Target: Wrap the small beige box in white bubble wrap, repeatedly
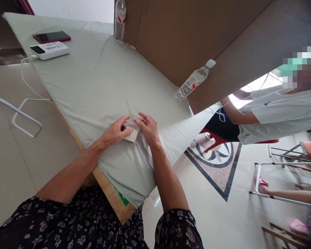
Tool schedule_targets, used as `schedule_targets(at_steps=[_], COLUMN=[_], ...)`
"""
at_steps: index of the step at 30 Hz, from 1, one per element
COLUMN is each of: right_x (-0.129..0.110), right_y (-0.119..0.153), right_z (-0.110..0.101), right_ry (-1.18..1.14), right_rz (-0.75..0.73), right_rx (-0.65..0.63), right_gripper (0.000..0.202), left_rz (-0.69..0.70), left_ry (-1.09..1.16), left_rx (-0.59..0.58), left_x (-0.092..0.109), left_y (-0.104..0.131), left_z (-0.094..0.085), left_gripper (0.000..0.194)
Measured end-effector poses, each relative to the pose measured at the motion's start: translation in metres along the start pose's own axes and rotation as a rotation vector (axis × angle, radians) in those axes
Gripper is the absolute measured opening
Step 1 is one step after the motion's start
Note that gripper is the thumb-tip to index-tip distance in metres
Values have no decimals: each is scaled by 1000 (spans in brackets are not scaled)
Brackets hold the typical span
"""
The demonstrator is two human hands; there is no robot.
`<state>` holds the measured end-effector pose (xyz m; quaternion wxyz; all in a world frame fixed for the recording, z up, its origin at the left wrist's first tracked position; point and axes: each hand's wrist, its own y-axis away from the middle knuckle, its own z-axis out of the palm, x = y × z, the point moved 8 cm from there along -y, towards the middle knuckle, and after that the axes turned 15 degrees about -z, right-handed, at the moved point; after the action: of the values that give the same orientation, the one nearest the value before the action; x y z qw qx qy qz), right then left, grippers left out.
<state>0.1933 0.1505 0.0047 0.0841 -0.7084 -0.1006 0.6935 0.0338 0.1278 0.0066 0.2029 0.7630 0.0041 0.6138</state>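
Pinching small patterned block with left fingers at near end of table; right fingers bent beside clear film, pinch uncertain. Seemingly midway: film loose, block not yet put down.

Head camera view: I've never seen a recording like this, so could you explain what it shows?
There is no machine here. One camera, worn on a person's head, looks forward and down at their bare left hand and right hand. The left hand holds a small patterned block, seemingly in clear wrap, over a cloth-covered table; the right hand is close beside it. Farther back on the table are a phone, a white device and two bottles by a brown panel.
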Motion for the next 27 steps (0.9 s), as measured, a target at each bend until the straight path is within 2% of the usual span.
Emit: schedule_targets(at_steps=[3,7,12,17,21,27], right_x=[-6,-21,-43,-53,-57,-65], right_y=[-4,3,15,24,34,72], right_z=[3,6,8,15,22,39], right_ry=[19,90,297,500,678,887], right_rz=[-62,-117,-237,-357,-500,-714], right_rx=[34,45,49,25,-32,-200], right_gripper=[56,37,14,11,16,20], left_rz=[20,61,166,190,201,191], left_ry=[-14,-46,-194,-250,-294,-379], left_rx=[13,34,178,221,301,340], left_x=[-1,0,7,4,1,1], left_y=[-2,-2,4,1,-3,-7], left_z=[-1,0,-3,-3,-5,-5], left_gripper=[87,83,72,69,61,58])
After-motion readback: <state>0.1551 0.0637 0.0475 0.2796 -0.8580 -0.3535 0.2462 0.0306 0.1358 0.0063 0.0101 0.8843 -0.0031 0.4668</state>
